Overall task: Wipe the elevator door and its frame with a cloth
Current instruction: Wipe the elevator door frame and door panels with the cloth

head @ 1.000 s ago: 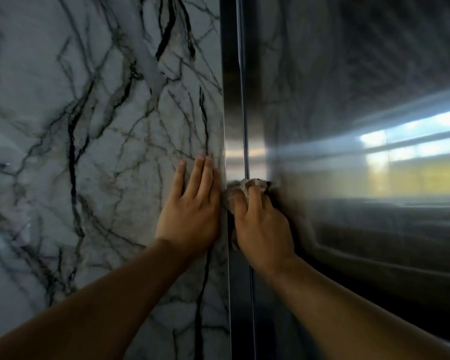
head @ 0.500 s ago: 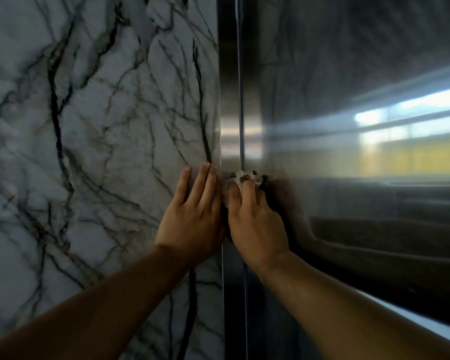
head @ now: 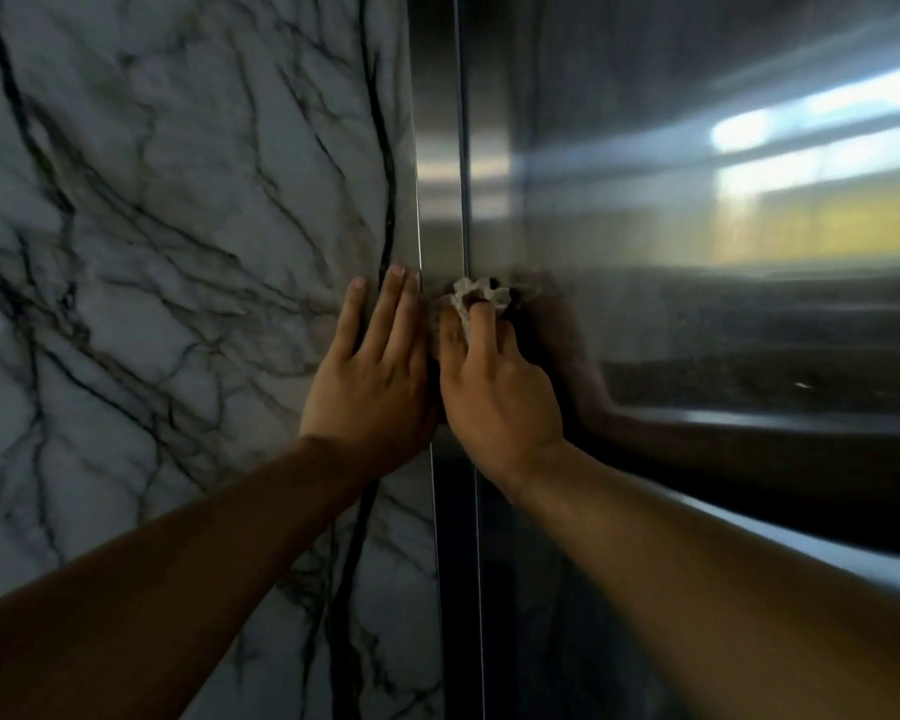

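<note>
A narrow steel frame strip [head: 437, 148] runs top to bottom in the middle of the view, with the brushed steel elevator door [head: 697, 252] to its right. My right hand [head: 494, 387] grips a crumpled whitish cloth [head: 471, 298] and presses it on the seam between frame and door. Only the cloth's top shows above my fingers. My left hand [head: 375, 376] lies flat with straight fingers on the marble wall [head: 178, 252], right beside the frame's edge and touching my right hand.
The marble wall, white with dark veins, fills the left half. The steel door reflects a bright window and a yellow band at the upper right, and my own arm lower down.
The view has slid down the wall: the veins and the window reflection sit higher in the picture. Both hands stay side by side at the frame, the cloth still pressed on the seam.
</note>
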Demonstrator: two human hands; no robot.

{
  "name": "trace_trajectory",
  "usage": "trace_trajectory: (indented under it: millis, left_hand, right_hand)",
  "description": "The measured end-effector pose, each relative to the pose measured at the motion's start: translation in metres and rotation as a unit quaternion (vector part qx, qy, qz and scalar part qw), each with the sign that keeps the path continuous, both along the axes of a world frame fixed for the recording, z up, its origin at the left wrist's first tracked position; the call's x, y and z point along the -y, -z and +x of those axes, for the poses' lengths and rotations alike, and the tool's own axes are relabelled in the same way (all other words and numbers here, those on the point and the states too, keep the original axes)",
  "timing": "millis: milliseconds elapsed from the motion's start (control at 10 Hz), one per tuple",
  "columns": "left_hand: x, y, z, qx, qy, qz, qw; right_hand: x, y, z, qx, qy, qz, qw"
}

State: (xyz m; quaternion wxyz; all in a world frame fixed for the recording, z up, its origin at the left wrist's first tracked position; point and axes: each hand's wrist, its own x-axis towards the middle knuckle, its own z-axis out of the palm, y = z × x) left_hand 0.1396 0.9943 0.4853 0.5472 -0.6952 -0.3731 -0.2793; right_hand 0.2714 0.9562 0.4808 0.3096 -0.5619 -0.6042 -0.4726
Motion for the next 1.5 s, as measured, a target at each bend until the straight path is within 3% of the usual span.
trace_trajectory:
  millis: [300, 700, 1100, 1200, 1300, 1400, 1500]
  left_hand:
    - [0.001, 0.037, 0.002, 0.006, 0.036, -0.001, 0.999]
    - [0.015, 0.116, 0.001, -0.008, -0.029, -0.103, 0.994]
    - [0.023, 0.208, -0.005, -0.055, -0.014, -0.165, 0.985]
    - [0.023, 0.231, -0.007, -0.068, -0.032, -0.177, 0.981]
    - [0.028, 0.258, -0.008, -0.084, -0.029, -0.206, 0.975]
    - [0.030, 0.303, -0.011, -0.110, -0.039, -0.221, 0.968]
    - [0.035, 0.337, -0.017, -0.155, -0.031, -0.228, 0.961]
  right_hand:
    - [-0.005, 0.042, 0.001, 0.012, 0.006, 0.059, 0.998]
    - [-0.010, 0.128, -0.001, -0.003, -0.014, 0.069, 0.998]
    - [-0.006, 0.226, 0.001, -0.056, -0.064, -0.003, 0.996]
    - [-0.008, 0.250, 0.001, -0.085, -0.095, -0.028, 0.991]
    - [0.000, 0.278, 0.004, -0.261, -0.188, -0.123, 0.939]
    - [0.006, 0.326, 0.004, -0.338, -0.224, -0.183, 0.896]
    - [0.013, 0.366, 0.001, -0.380, -0.205, -0.212, 0.877]
